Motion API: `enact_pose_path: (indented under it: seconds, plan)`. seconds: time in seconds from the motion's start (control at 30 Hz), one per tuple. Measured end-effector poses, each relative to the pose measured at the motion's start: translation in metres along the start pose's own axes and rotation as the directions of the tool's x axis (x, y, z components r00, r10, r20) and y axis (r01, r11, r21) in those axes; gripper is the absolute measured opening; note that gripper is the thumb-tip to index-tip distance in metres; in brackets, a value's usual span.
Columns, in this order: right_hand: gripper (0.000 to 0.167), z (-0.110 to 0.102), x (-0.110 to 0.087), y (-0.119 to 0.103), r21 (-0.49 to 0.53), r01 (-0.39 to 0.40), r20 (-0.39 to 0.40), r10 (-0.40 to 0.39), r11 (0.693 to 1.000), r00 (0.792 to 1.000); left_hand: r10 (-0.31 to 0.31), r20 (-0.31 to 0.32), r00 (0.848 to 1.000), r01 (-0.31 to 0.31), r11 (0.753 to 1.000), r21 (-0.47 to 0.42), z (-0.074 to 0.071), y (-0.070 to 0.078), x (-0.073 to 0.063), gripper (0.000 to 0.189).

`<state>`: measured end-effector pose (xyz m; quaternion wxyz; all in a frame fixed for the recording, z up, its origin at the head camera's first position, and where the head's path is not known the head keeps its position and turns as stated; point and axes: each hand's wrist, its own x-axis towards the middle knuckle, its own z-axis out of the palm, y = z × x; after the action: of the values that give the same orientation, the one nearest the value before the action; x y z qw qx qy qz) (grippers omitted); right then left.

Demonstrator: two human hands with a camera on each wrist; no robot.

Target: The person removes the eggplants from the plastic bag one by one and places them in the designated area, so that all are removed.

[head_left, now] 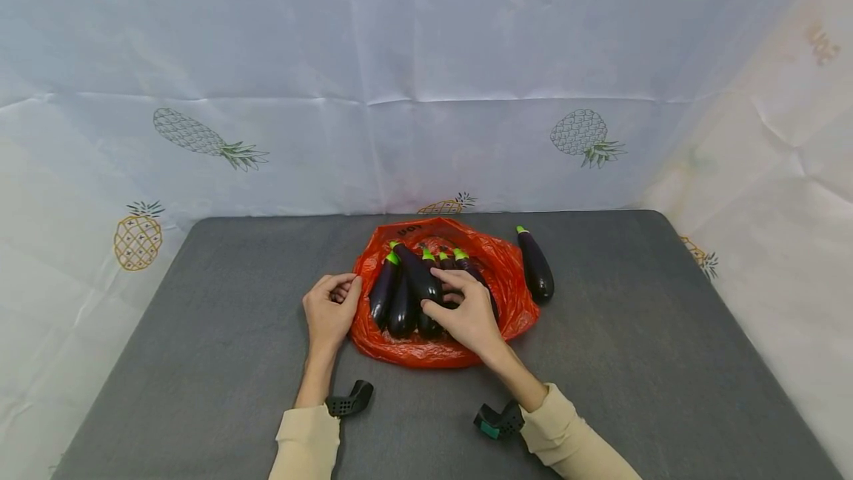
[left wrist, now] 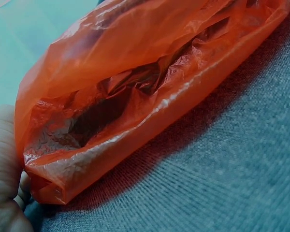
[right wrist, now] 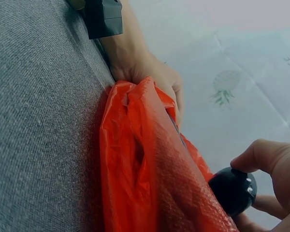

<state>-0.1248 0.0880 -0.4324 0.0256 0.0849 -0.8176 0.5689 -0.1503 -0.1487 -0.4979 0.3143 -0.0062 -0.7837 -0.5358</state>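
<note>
A red plastic bag [head_left: 516, 291] lies spread wide with several dark purple, green-capped eggplants [head_left: 381, 293] inside. My right hand [head_left: 469, 315] grips one eggplant [head_left: 416, 271] lying over the others; the right wrist view shows thumb and fingers around its rounded end [right wrist: 232, 193]. At the bag's left edge, my left hand [head_left: 331, 311] pinches the rim between thumb and fingers. Up close in the left wrist view, that hand [left wrist: 4, 176] sits at the corner of the folded red plastic [left wrist: 150, 121]. The lower eggplants are partly hidden by the upper one and my right hand.
A single eggplant [head_left: 535, 267] lies outside the bag, just to its right. Everything rests on a grey table [head_left: 633, 361] with its far edge against a white curtain [head_left: 466, 35] printed with pineapples. Both wrists carry black camera mounts [head_left: 349, 400].
</note>
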Motion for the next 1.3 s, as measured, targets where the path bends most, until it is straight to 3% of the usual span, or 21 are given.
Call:
enact_pose_path:
  seconds: [0.47, 0.53, 0.77, 1.07, 1.3]
  plan:
    - [0.049, -0.004, -0.004, 0.000, 0.065, 0.083, -0.042, -0.081, 0.994, 0.996, 0.019, 0.008, 1.000, -0.019, 1.000, 0.005, 0.000, 0.000, 0.000, 0.007]
    - [0.049, -0.006, -0.003, -0.002, 0.070, 0.088, -0.052, -0.084, 0.994, 0.995, 0.027, -0.001, 1.000, -0.027, 1.000, 0.007, 0.000, 0.006, 0.000, 0.009]
    - [0.049, -0.014, -0.003, -0.006, 0.087, 0.090, -0.068, -0.084, 0.992, 0.994, 0.031, -0.009, 0.999, -0.031, 0.999, 0.011, 0.001, 0.003, 0.001, 0.011]
    - [0.052, -0.026, -0.004, -0.011, 0.110, 0.131, -0.117, -0.119, 0.985, 0.986, 0.048, -0.023, 0.999, -0.048, 0.999, 0.008, -0.002, 0.037, 0.002, 0.011]
    - [0.054, -0.038, -0.003, -0.013, 0.121, 0.157, -0.183, -0.133, 0.980, 0.974, 0.039, -0.014, 0.999, -0.039, 0.999, 0.006, -0.004, 0.041, 0.001, 0.012]
